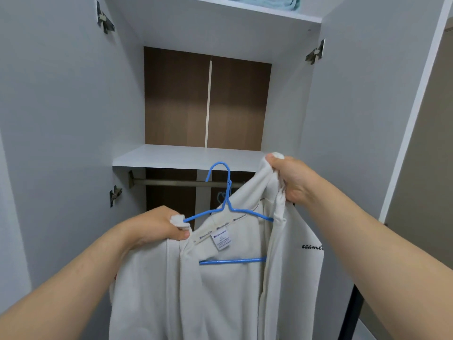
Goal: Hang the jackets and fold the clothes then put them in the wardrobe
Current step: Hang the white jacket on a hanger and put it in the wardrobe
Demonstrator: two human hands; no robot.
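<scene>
**Left hand**: raised low and left of centre, with the forearm entering from the lower left corner. Fingers and thumb are curled and clamped on a fold of the jacket's shoulder. One end of the hanger's wire is seen just at the thumb.

**Right hand**: held higher, right of centre, with the forearm entering from the lower right. The fingers are closed round a bunch of the jacket's front edge, and a tuft of cloth shows above the knuckles.

**Jacket**: white, stretched between both hands in front of the open wardrobe and draped downward out of frame. A neck label faces the camera. Dark script lettering is seen on the right panel.

**Hanger**: blue wire, set inside the jacket. Its hook stands upright against the front edge of the middle shelf and is not yet set over the rail.

**Rail**: metal, mounted just under the middle shelf. It is uncovered from its left bracket to the hanger's neck; its right part is hidden by the jacket.

**Wardrobe doors**: the left door and the right door are swung wide, flanking the opening.

**Back panel**: brown, seen above and below the middle shelf.

**Upper shelf**: a folded pale-blue cloth lies on it at the frame's top edge.
</scene>
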